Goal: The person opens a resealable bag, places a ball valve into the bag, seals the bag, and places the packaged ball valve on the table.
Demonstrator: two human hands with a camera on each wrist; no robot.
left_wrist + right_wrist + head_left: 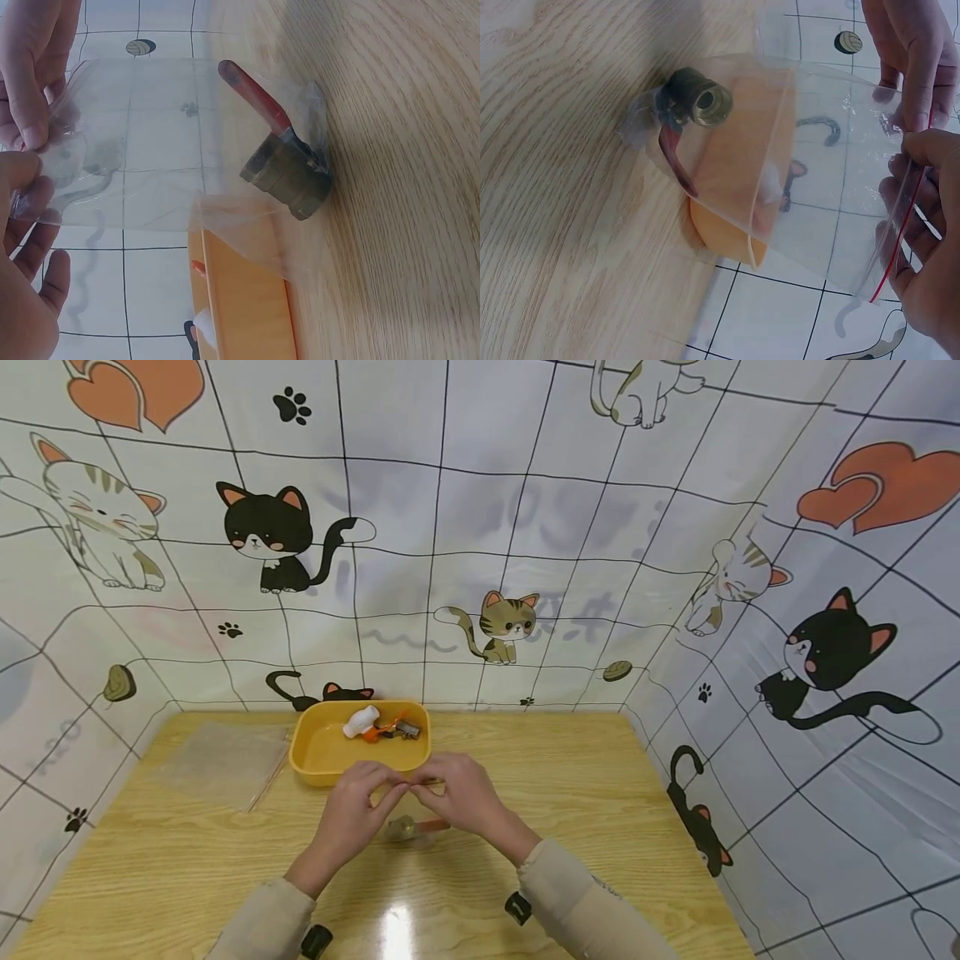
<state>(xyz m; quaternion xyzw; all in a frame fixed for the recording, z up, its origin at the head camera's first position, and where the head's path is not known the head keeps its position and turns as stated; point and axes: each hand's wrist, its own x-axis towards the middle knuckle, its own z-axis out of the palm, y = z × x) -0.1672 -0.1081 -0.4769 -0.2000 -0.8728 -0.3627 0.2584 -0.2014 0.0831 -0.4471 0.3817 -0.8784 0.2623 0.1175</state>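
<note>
A clear zip bag point(832, 172) with a red line along its seal hangs upright between both hands. At its bottom, by the wooden table, lies a brass-coloured valve point(289, 176) with a red lever handle point(259, 97). My left hand point(358, 806) pinches the bag's top edge between thumb and index finger. Right beside it, fingertips nearly meeting, my right hand point(461, 793) pinches the same edge near the middle. In the right wrist view the red seal line runs along the right hand's fingers.
Behind the hands stands a yellow bin point(303, 747) holding a white piece point(362, 722), orange pieces and a grey metal part point(407, 729). Flat clear plastic bags point(225, 764) lie left of it on the table point(570, 827). Cat-printed cloth walls point(405, 577) enclose the back and sides.
</note>
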